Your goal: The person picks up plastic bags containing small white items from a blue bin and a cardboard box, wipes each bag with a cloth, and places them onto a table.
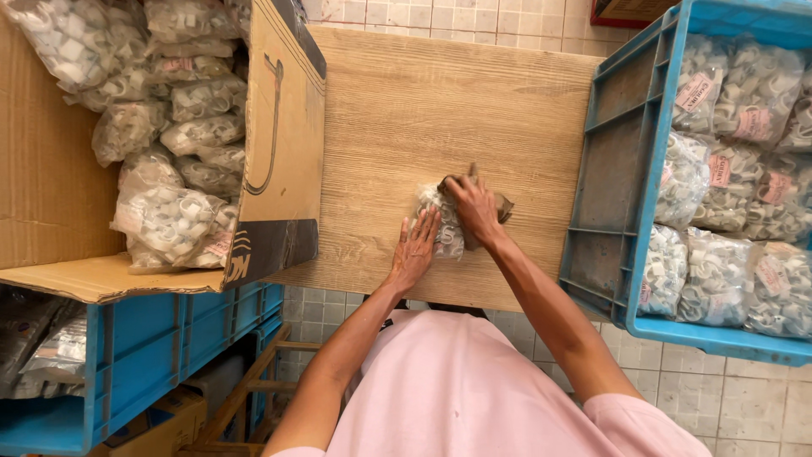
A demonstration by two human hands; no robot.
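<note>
1. Left hand [414, 248]: flat, fingers spread and extended, palm down on the wooden board [406, 110]; fingertips touch the near-left edge of the bag. Clamps nothing.
2. Clear bag of small white plastic fittings [443, 222]: lies on the board's near half, directly under and between both hands, long axis running roughly near to far.
3. Right hand [475, 209]: fingers curled down over the bag's far-right part, pressing on brown paper [504, 206] there; whether they pinch it, I cannot tell. Both hands equally near.
4. Flanking stock: cardboard carton [279, 127] left, blue crate [617, 169] right, both holding similar bags.
</note>
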